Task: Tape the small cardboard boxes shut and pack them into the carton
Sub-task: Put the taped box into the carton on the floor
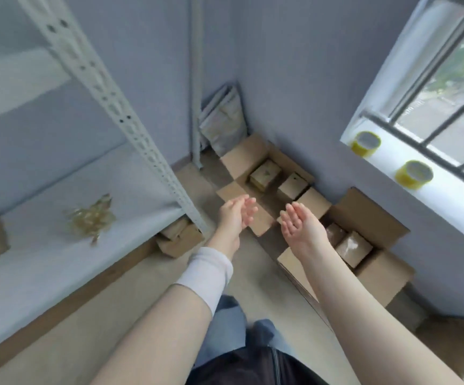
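Left of the hands: pale grey slotted-metal rack (108,93), lower shelf carrying a crumpled wad of used clear tape (91,218). No part in the coming move, by the look of it.

Ahead of and below both hands, on the floor (147,295) in the wall corner: open brown cardboard carton (237,157), flaps splayed, near flap right under the fingertips. Right of the right hand and closer in: second open brown carton (364,212), holding small glossy-wrapped boxes (354,247), apparently taped already. Packing carton of the two: cannot tell.

Left hand (237,215) and right hand (298,226): both empty, fingers straight, palms facing each other, apart with a clear gap, arms stretched forward toward the corner carton.

Inside the corner carton: two small brown cardboard boxes (265,175), side by side, row slanting far-left to near-right. Just beyond the fingertips, roughly centred on the gap between the hands. Near-right one (293,187) closest to the right hand; the other a bit farther, more on the left hand's side. Tape on these: too blurred to call.

Up and right of the right hand, on the white window sill (389,159): yellow-rimmed rolls of clear tape (365,143), two of them, well apart from both hands, right hand nearer.

Likely next: down and forward into the corner carton, right hand leading.
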`<state>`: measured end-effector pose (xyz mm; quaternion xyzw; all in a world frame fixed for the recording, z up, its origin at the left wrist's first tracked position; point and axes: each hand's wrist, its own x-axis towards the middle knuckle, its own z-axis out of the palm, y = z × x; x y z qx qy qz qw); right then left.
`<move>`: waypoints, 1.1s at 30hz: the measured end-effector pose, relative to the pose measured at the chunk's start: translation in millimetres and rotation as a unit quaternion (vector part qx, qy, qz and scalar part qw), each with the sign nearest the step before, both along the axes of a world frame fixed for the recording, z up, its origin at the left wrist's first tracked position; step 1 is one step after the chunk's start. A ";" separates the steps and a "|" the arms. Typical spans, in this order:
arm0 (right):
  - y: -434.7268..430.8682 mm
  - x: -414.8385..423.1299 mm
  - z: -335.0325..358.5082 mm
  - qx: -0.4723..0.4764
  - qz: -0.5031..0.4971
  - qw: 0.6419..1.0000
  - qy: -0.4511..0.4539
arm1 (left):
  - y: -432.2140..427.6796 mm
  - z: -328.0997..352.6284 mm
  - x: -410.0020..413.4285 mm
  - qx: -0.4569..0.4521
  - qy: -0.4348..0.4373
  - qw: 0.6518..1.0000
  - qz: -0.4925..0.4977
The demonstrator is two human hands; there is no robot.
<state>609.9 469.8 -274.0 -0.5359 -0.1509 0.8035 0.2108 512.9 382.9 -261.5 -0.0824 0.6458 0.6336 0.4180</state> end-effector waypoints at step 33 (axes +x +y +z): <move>-354.3 -508.0 283.1 0.258 0.440 0.814 0.277 | -437.4 287.1 -416.3 -0.010 0.402 0.859 0.316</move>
